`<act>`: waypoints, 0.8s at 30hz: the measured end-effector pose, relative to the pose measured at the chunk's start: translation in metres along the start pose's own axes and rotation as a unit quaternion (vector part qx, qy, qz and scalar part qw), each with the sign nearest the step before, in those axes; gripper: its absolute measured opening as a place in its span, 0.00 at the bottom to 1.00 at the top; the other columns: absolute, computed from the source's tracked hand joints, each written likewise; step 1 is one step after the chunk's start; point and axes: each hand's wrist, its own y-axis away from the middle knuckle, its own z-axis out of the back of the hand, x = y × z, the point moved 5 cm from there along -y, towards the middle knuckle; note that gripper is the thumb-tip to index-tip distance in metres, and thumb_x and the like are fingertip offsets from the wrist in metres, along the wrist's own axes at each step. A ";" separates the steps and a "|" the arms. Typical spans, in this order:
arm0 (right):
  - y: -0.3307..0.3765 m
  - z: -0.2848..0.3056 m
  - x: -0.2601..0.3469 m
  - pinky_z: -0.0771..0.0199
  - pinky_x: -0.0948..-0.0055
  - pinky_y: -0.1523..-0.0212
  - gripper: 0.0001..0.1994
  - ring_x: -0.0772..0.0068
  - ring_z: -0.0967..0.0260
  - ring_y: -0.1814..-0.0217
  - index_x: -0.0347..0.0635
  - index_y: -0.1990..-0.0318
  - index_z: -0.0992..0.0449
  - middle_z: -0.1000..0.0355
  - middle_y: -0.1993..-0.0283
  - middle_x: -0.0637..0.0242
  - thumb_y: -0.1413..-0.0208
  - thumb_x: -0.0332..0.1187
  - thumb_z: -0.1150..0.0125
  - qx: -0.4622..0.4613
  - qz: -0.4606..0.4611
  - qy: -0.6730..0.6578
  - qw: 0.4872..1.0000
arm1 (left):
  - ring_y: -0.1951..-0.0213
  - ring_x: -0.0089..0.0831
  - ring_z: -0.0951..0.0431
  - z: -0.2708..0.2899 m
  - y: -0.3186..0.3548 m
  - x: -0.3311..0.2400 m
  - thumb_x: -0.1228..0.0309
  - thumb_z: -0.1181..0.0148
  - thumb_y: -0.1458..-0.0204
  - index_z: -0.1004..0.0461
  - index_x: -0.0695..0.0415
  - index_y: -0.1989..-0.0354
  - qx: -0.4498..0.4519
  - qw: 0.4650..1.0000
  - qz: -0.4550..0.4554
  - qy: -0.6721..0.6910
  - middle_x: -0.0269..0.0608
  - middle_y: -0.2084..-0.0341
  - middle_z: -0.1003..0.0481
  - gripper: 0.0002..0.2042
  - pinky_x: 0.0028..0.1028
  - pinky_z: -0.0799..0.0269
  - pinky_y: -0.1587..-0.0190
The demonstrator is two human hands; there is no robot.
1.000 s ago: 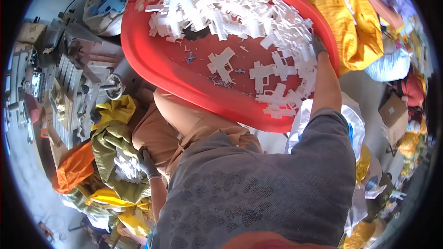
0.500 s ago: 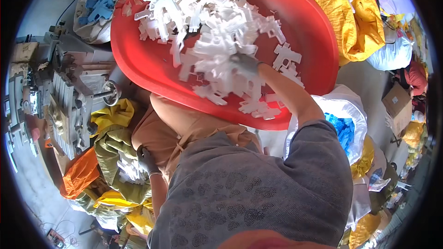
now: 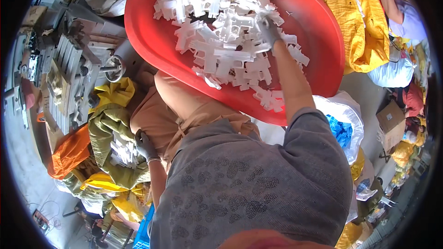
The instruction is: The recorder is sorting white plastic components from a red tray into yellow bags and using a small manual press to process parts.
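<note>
A heap of translucent white plastic toy-gun parts fills much of a large red basin in front of me. My right hand, in a grey glove, lies on the right side of this heap. Its thumb appears spread from the fingers, and I see no part gripped; some fingertips blend into the pile. Down at my left, my gloved left hand rests against my thigh with its fingers stretched out. Next to it an olive sack gapes around more white plastic pieces.
A white sack of blue plastic pieces stands right of the basin. Beyond lies a yellow sack, with another person's arm near it. At left are a metal machine with a handwheel and an orange sack.
My right hand has moved away from me and slightly right across the heap, and the parts beneath it have spread. My left hand stays by my thigh. The whole view has shifted a little.
</note>
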 end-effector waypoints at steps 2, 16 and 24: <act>0.013 -0.028 -0.030 0.34 0.58 0.50 0.31 0.51 0.33 0.49 0.49 0.40 0.41 0.33 0.48 0.49 0.49 0.50 0.42 0.026 -0.002 -0.010 1.000 | 0.61 0.36 0.24 -0.007 -0.005 -0.001 0.69 0.51 0.46 0.27 0.62 0.56 0.002 1.000 -0.017 0.019 0.44 0.62 0.24 0.13 0.31 0.30 0.56; 0.111 -0.006 0.153 0.29 0.61 0.58 0.19 0.57 0.29 0.57 0.52 0.54 0.28 0.28 0.56 0.62 0.53 0.47 0.41 0.079 0.112 0.188 0.973 | 0.65 0.20 0.25 -0.001 -0.002 -0.073 0.73 0.51 0.43 0.27 0.63 0.54 0.142 0.963 -0.010 0.228 0.38 0.63 0.24 0.12 0.21 0.28 0.63; 0.173 -0.060 0.215 0.32 0.77 0.64 0.22 0.79 0.34 0.66 0.39 0.45 0.38 0.33 0.66 0.72 0.42 0.43 0.50 0.490 -0.131 -0.553 0.662 | 0.59 0.31 0.24 -0.031 0.023 -0.272 0.66 0.39 0.50 0.34 0.58 0.45 0.334 0.858 -0.258 0.294 0.41 0.57 0.26 0.23 0.29 0.29 0.56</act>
